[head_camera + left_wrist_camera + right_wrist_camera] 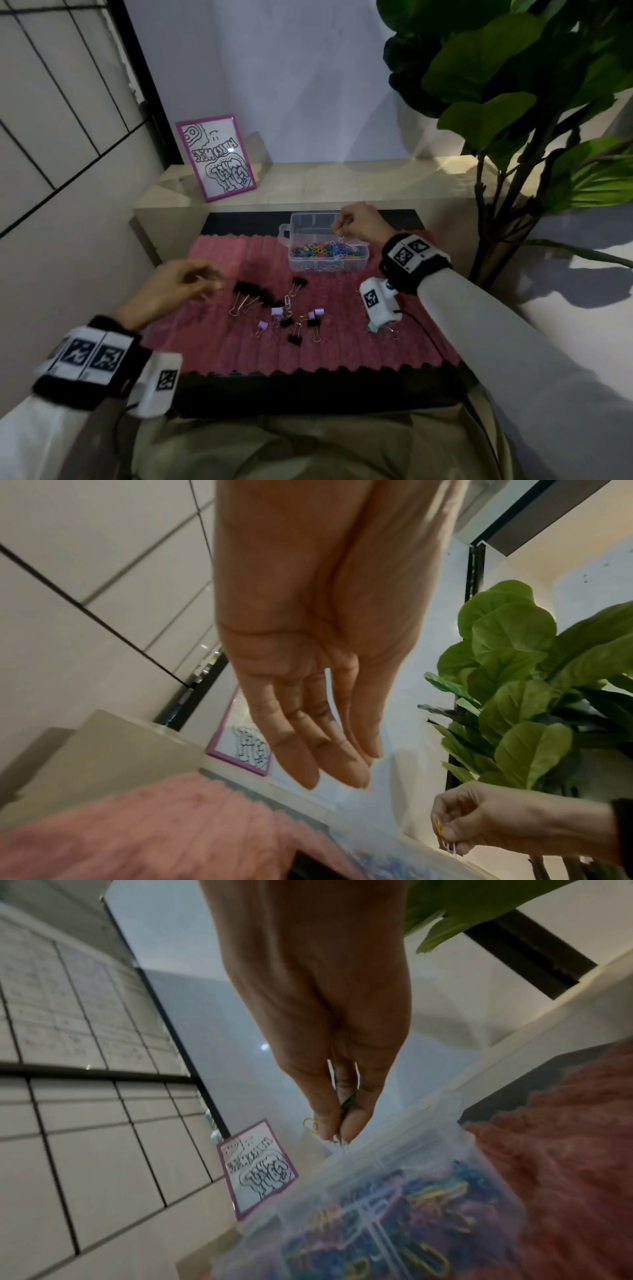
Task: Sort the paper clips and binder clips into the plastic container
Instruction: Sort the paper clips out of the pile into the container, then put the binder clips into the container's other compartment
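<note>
A clear plastic container (363,262) with compartments sits at the back of the pink mat (239,342); one compartment holds a heap of coloured paper clips (325,249). My right hand (346,224) hovers over the container's right rim and pinches a few paper clips (310,1125), yellow, green and silver. Black and lilac binder clips (284,308) and a silver paper clip (288,303) lie scattered mid-mat. My left hand (191,282) hangs above the mat's left side, fingers relaxed and holding nothing, just left of the black binder clips (250,291).
A pink-framed drawing (215,157) leans on the pale shelf behind the mat. A large leafy plant (513,102) stands at the right. A mint binder clip (373,328) lies on the mat under my right wrist camera. A tiled wall borders the left.
</note>
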{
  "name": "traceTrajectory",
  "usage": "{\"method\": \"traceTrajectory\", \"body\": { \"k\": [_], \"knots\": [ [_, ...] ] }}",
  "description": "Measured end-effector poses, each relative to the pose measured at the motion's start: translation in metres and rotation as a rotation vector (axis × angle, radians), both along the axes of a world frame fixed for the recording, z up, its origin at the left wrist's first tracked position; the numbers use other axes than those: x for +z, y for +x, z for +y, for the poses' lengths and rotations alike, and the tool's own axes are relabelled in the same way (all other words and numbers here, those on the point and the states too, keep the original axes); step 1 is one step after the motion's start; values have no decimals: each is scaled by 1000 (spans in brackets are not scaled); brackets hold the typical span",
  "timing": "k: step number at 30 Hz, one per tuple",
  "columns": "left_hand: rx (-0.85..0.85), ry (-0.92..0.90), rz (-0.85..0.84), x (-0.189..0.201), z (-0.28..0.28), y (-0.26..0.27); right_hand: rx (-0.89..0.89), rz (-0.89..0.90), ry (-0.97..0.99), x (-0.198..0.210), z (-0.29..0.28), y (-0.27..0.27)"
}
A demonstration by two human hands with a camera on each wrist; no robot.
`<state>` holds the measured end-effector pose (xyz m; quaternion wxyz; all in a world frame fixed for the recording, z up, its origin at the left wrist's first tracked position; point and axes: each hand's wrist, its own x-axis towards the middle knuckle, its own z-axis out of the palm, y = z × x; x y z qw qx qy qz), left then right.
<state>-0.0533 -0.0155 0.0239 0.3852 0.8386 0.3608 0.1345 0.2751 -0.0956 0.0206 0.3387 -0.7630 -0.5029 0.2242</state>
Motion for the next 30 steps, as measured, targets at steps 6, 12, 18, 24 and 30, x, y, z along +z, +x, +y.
{"method": "traceTrajectory", "body": {
  "k": [6, 12, 18, 24, 30],
  "knots": [
    [41, -92, 21, -16, -19, -38, 125, -343, -196, -15, 4, -4],
    [-163, 135, 96, -15, -36, 2, 215, -522, -64, -2, -16, -40],
    [-454, 386, 344, -30, -42, 58, 628, -385, -285, -9, -56, -95],
    [-374, 430, 412, -28, -26, 38, 576, -505, -274, -38, -84, -82],
    [-285, 244, 310, -39, -21, 7, 407, -427, -153, -34, -102, -38]
  ]
}}
